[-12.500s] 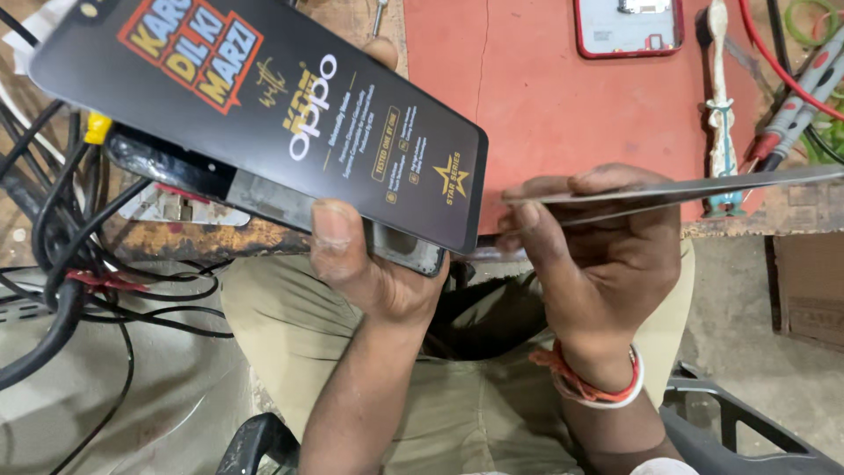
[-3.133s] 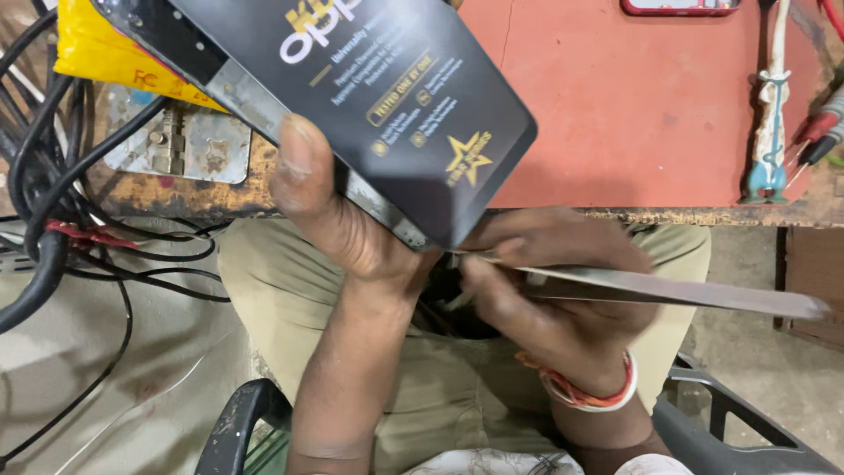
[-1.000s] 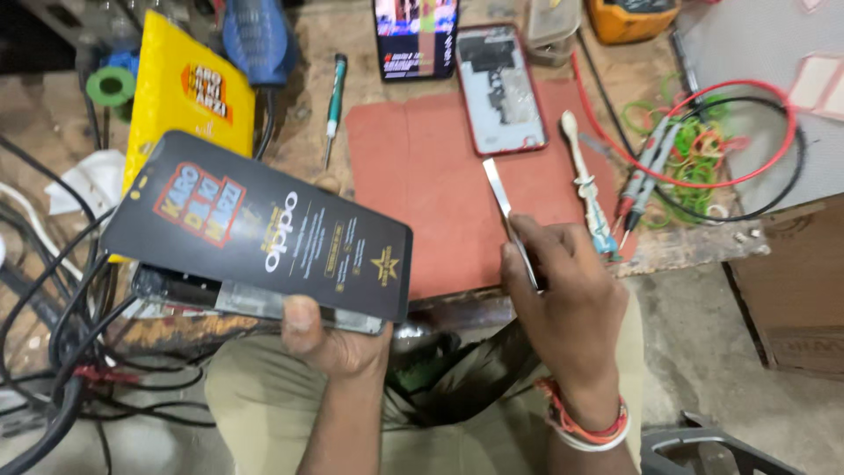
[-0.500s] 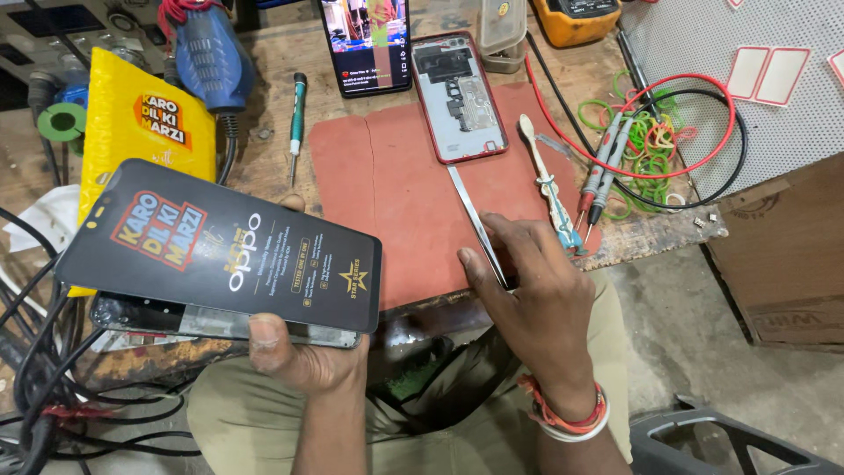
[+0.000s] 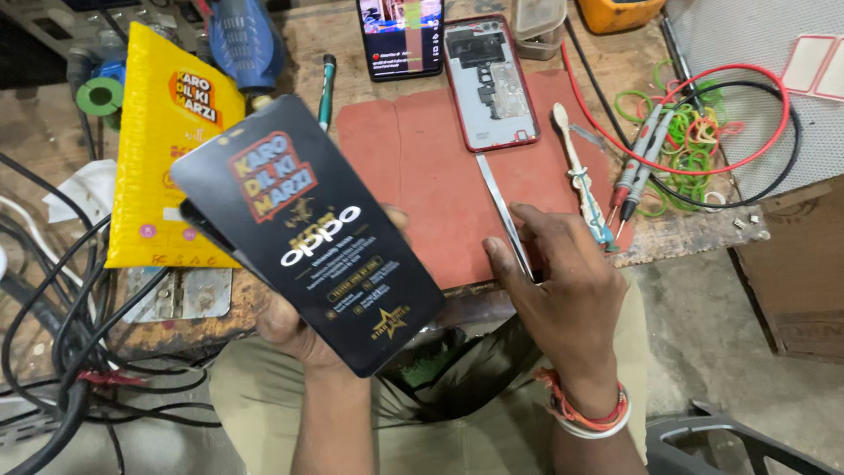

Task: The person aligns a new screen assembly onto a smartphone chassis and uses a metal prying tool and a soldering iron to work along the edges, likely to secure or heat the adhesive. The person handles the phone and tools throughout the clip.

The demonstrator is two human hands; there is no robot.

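Note:
My left hand (image 5: pixel 290 330) holds up a black phone display panel (image 5: pixel 316 255) covered by a printed protective film, tilted over the bench's front edge. My right hand (image 5: pixel 563 290) is at the near edge of the red work mat (image 5: pixel 413 167). Its thumb and fingers loosely grip the near end of long metal tweezers (image 5: pixel 499 198), which lie along the mat. The tweezers' tip points at an opened red phone (image 5: pixel 491 84) with its insides exposed.
A lit phone (image 5: pixel 400 35) stands behind the mat. A yellow packet (image 5: pixel 167 141), a screwdriver (image 5: pixel 327 88) and a blue heat gun (image 5: pixel 246 40) lie to the left. On the right are a white brush (image 5: pixel 576 176), meter probes (image 5: pixel 637 171), green rubber bands (image 5: pixel 686 141) and a cardboard box (image 5: pixel 791 264). Cables (image 5: pixel 53 325) hang at the left.
My right hand has lowered the tweezers flat onto the mat, their tip near the opened phone. My left hand has tilted the display panel and brought it closer to the middle.

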